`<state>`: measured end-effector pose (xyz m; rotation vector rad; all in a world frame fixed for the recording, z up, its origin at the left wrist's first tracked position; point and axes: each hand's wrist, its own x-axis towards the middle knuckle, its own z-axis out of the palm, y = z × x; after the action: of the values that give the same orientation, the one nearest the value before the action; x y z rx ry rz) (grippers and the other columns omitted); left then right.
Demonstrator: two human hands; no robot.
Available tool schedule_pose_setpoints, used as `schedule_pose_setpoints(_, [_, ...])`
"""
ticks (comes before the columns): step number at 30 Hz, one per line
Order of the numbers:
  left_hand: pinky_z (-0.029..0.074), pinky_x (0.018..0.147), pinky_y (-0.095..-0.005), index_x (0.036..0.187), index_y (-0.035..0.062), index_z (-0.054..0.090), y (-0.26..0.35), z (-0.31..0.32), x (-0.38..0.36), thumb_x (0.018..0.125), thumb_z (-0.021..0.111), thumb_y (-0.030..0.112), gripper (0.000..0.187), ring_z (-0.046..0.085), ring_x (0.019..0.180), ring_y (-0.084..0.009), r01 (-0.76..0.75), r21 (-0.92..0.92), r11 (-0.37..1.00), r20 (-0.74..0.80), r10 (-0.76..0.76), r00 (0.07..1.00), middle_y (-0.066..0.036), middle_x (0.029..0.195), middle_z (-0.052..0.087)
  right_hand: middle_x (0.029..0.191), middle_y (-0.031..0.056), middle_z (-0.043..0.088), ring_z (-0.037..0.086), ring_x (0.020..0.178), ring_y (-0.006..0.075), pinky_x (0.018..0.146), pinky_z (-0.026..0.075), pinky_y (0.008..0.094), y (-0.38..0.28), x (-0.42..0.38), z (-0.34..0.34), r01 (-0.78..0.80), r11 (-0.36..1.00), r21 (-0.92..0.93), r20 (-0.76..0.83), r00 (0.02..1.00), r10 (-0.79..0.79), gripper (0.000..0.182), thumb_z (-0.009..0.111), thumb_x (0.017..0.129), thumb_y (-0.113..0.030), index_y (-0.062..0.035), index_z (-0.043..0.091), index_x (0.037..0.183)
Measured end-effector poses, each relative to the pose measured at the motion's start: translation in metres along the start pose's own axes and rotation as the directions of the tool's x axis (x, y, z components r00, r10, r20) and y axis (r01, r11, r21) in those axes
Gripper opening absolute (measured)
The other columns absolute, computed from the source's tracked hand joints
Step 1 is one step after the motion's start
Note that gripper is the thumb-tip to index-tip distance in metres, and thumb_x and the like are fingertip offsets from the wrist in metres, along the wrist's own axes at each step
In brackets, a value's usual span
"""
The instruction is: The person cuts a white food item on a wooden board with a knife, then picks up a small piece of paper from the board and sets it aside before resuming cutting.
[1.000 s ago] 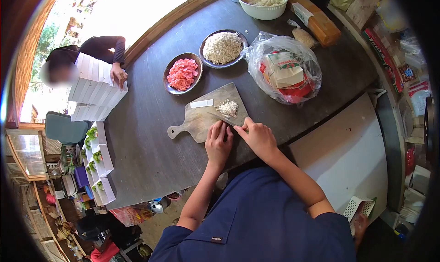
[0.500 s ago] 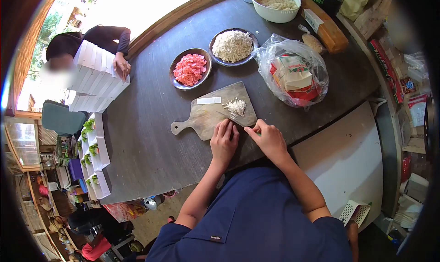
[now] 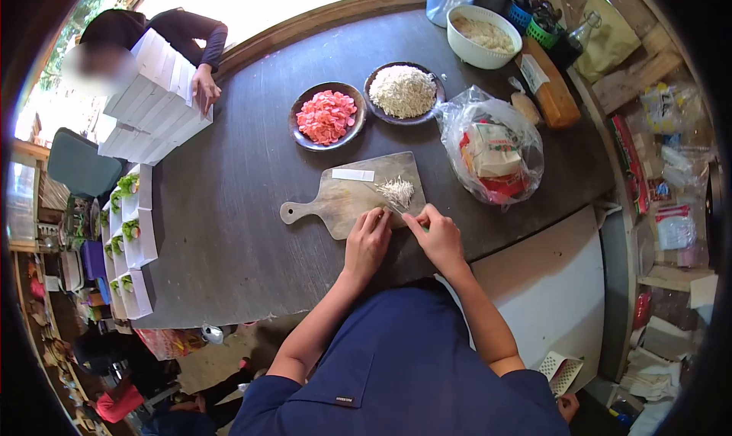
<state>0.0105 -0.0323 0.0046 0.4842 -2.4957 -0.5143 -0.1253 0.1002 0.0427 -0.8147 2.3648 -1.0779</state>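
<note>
A wooden cutting board [image 3: 343, 207] with a handle lies on the dark table. On it are a pile of thin whitish strips [image 3: 396, 191] and a white rectangular piece [image 3: 353, 174]. My left hand [image 3: 368, 242] rests at the board's lower edge, fingers bent and together over something too small to make out. Just right of it, my right hand [image 3: 438, 238] is closed around the handle of a small knife [image 3: 394, 206], whose blade lies beside the strips, close to my left fingertips.
Behind the board are a bowl of pink slices [image 3: 326, 117], a plate of pale shreds [image 3: 402, 91] and a plastic bag [image 3: 492, 150]. A white basin [image 3: 482, 36] stands farther back. At the left, a co-worker's hand [image 3: 205, 89] touches stacked white boxes [image 3: 152, 100]; open boxes [image 3: 139, 234] hold greens.
The camera view has shifted and turned slightly. My left fingers are drawn closer together at the board's edge, and the knife blade points more steeply toward the strips.
</note>
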Motion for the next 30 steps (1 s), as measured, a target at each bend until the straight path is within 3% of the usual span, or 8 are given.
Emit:
schedule_pose_setpoints(3, [0.059,0.092,-0.0404,0.116,0.0022,0.076,-0.006,-0.010,0.005,0.090,0.076,0.004,0.026,0.069,0.109,-0.0303,0.024,-0.042,0.999,0.104,-0.020,0.994,-0.010,0.119,0.069,0.079,0.0165,0.076,0.076,0.079,0.0427,0.069,0.057,0.0528,0.003,-0.010,-0.007,-0.018,0.999,-0.044,0.022,1.000,0.019,0.047,0.077,0.100,-0.050,-0.0058,0.067,0.088])
schedule_pose_setpoints(7, [0.061,0.085,-0.0396,0.110,0.0036,0.075,-0.010,-0.014,0.013,0.090,0.076,0.005,0.019,0.070,0.104,-0.0283,-0.025,-0.039,0.999,0.158,0.031,0.987,-0.007,0.114,0.069,0.076,0.0166,0.075,0.075,0.077,0.0423,0.069,0.056,0.0527,0.001,-0.018,-0.015,-0.078,0.993,-0.094,0.041,0.996,0.082,0.050,0.078,0.099,-0.052,-0.0050,0.067,0.087])
schedule_pose_setpoints(10, [0.061,0.084,-0.0398,0.111,0.0040,0.075,-0.011,-0.009,0.011,0.090,0.076,0.005,0.020,0.070,0.102,-0.0281,-0.004,-0.103,0.995,0.071,0.012,0.997,-0.007,0.114,0.070,0.073,0.0162,0.073,0.075,0.074,0.0414,0.068,0.056,0.0515,-0.001,-0.020,-0.018,-0.109,0.984,-0.139,0.052,0.992,0.118,0.051,0.079,0.098,-0.052,-0.0044,0.065,0.084])
schedule_pose_setpoints(18, [0.060,0.087,-0.0380,0.112,0.0019,0.073,-0.010,-0.006,0.005,0.091,0.075,0.007,0.022,0.069,0.104,-0.0254,0.001,-0.090,0.996,0.052,0.004,0.999,-0.007,0.116,0.067,0.067,0.0129,0.070,0.071,0.063,0.0340,0.064,0.053,0.0457,0.000,-0.027,-0.021,-0.144,0.989,-0.018,0.027,0.989,0.144,0.051,0.083,0.097,-0.045,-0.0033,0.060,0.078])
schedule_pose_setpoints(30, [0.060,0.092,-0.0384,0.114,-0.0008,0.073,-0.013,-0.006,0.006,0.090,0.074,0.006,0.025,0.068,0.109,-0.0263,-0.052,-0.106,0.993,0.071,0.060,0.996,-0.009,0.118,0.066,0.067,0.0121,0.069,0.067,0.059,0.0268,0.062,0.052,0.0412,-0.002,-0.042,-0.019,-0.149,0.989,0.011,-0.023,0.989,0.149,0.050,0.084,0.097,-0.041,-0.0022,0.060,0.077])
